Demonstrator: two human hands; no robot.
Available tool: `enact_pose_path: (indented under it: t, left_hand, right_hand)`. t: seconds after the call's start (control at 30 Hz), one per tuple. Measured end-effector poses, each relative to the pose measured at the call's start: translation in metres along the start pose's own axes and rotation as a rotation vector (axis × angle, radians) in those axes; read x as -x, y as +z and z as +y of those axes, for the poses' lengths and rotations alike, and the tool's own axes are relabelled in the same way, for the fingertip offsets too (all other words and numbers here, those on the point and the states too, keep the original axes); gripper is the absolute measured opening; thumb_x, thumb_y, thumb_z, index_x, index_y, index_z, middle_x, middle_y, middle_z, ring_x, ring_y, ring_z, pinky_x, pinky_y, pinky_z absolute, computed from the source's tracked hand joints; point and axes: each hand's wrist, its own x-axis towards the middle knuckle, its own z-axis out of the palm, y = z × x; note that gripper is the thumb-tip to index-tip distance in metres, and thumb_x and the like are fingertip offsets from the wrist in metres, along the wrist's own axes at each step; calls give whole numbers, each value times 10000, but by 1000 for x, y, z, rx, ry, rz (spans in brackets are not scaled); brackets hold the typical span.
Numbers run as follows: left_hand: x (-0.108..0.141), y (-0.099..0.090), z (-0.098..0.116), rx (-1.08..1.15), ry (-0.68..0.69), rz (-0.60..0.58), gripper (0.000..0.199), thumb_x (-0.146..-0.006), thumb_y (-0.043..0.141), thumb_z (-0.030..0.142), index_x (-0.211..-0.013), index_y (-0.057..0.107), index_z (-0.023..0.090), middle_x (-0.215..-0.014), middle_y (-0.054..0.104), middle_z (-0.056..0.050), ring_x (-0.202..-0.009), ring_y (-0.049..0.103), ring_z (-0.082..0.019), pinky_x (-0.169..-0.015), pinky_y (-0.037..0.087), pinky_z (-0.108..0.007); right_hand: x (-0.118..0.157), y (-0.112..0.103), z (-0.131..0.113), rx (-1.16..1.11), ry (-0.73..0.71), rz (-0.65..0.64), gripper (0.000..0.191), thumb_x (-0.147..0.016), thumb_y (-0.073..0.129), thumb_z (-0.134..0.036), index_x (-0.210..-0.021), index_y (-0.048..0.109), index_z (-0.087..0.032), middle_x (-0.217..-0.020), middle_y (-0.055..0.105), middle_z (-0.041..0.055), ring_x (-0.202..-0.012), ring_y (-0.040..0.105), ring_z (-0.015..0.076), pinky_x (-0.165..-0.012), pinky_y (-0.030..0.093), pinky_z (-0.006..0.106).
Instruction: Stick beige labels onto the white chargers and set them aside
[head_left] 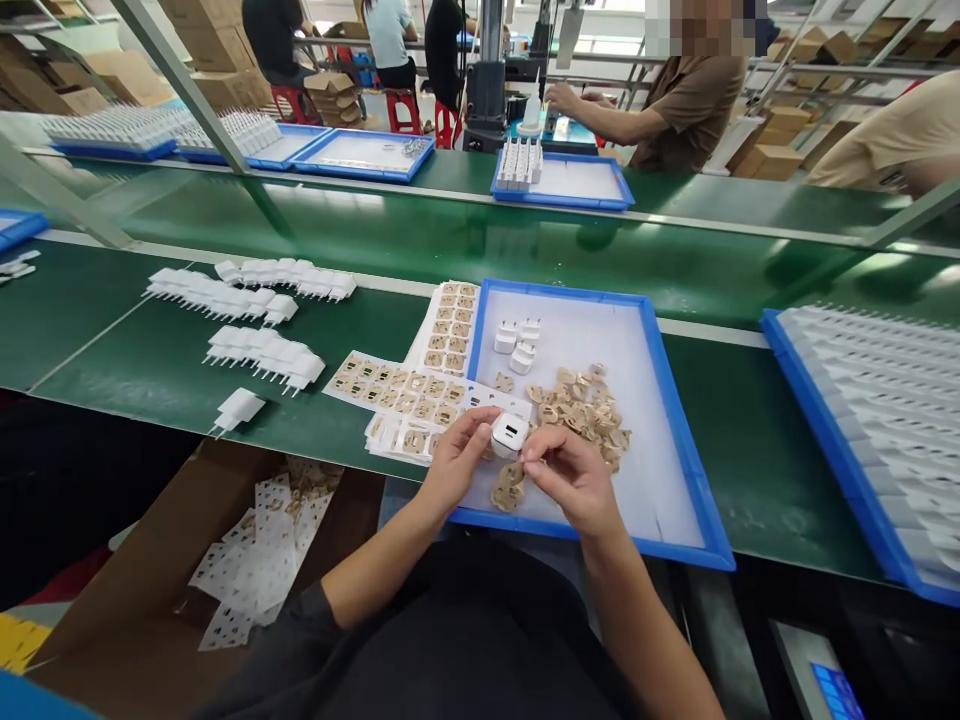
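My left hand (463, 455) holds a white USB wall charger (510, 432) between thumb and fingers, its face with the port slots turned up. Close beside it, my right hand (574, 478) is closed in a pinch on a tan die-cut paper piece (508, 488), which hangs below the fingertips. Both hands are over the near part of a blue-rimmed tray (679, 420). In that tray lie a heap of loose tan paper pieces (581, 405) and three white chargers (523, 357) with pins up. Left of the hands, sheets of tan stickers (405, 390) overlap the tray's edge.
Rows of white chargers (262, 355) lie on the green conveyor belt (360, 320) at left. A full charger tray (877, 440) stands at right. Below left, a cardboard box (135, 570) holds used backing sheets (259, 560). Across the line, several people work beside more trays (562, 180).
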Motion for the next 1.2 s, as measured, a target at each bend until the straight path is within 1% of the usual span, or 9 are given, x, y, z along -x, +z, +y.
enact_pose_path:
  t: [0.1, 0.17, 0.23, 0.33, 0.4, 0.5, 0.6, 0.73, 1.2]
  left_hand:
    - [4, -2, 5, -320, 174, -49, 380, -1039, 474, 470, -1239, 710, 250, -1282, 687, -73, -1232, 598, -224, -1105, 426, -382]
    - [5, -6, 10, -422, 266, -109, 421, -1061, 408, 456, -1313, 679, 253, -1361, 642, -88, -1309, 553, -242, -1152, 387, -409]
    - [4, -10, 14, -466, 325, -191, 472, -1020, 484, 515, -1373, 634, 240, -1383, 623, -115, -1309, 559, -271, -1130, 419, -426]
    - [2, -15, 15, -503, 308, -282, 610, -888, 710, 520, -1408, 576, 231, -1311, 679, -130, -1224, 634, -287, -1064, 489, -425]
    - [1, -16, 13, -466, 274, -267, 606, -853, 779, 438, -1375, 554, 227, -1266, 712, -127, -1185, 677, -268, -1034, 523, -403]
    - [3, -15, 8, -401, 297, -222, 488, -844, 802, 338, -1248, 561, 209, -1286, 711, -140, -1191, 694, -250, -1014, 549, -377]
    - [5, -14, 7, -480, 366, -252, 401, -836, 806, 293, -1174, 610, 204, -1278, 717, -135, -1191, 696, -248, -1014, 552, -376]
    - [4, -14, 11, -550, 390, -291, 413, -827, 815, 317, -1195, 657, 217, -1239, 733, -119, -1166, 698, -253, -1011, 548, -382]
    - [3, -15, 11, -574, 378, -307, 407, -828, 815, 324, -1198, 678, 226, -1193, 737, -114, -1127, 693, -265, -989, 535, -388]
  right_hand:
    - [4, 3, 13, -145, 51, 71, 46, -888, 716, -268, -878, 672, -261, -815, 611, -1, -738, 569, 154, -665, 455, 286]
    - [7, 4, 18, -231, 76, 85, 76, -875, 731, -295, -862, 663, -263, -789, 603, -6, -722, 560, 159, -662, 448, 294]
    - [10, 5, 21, -294, 88, 83, 100, -865, 740, -312, -850, 655, -262, -762, 601, -10, -715, 562, 162, -673, 448, 301]
    - [12, 5, 20, -323, 97, 59, 125, -850, 753, -330, -835, 654, -256, -732, 598, -11, -701, 560, 163, -669, 447, 301]
    - [14, 4, 18, -299, 108, 44, 133, -852, 751, -338, -831, 654, -250, -729, 599, -7, -697, 557, 165, -666, 450, 305]
    - [15, 0, 12, -181, 125, 122, 87, -881, 725, -308, -861, 661, -251, -777, 617, -1, -738, 572, 163, -681, 459, 298]
    - [14, -3, 3, 35, 129, 244, 32, -905, 697, -267, -889, 671, -257, -839, 639, 2, -795, 593, 161, -720, 470, 288]
    - [11, -2, -3, 236, 164, 259, 29, -913, 676, -268, -890, 666, -253, -853, 652, 7, -818, 604, 173, -756, 479, 305]
    - [9, 5, 2, 268, 179, 248, 28, -911, 660, -256, -885, 661, -246, -832, 650, -7, -772, 609, 154, -732, 498, 292]
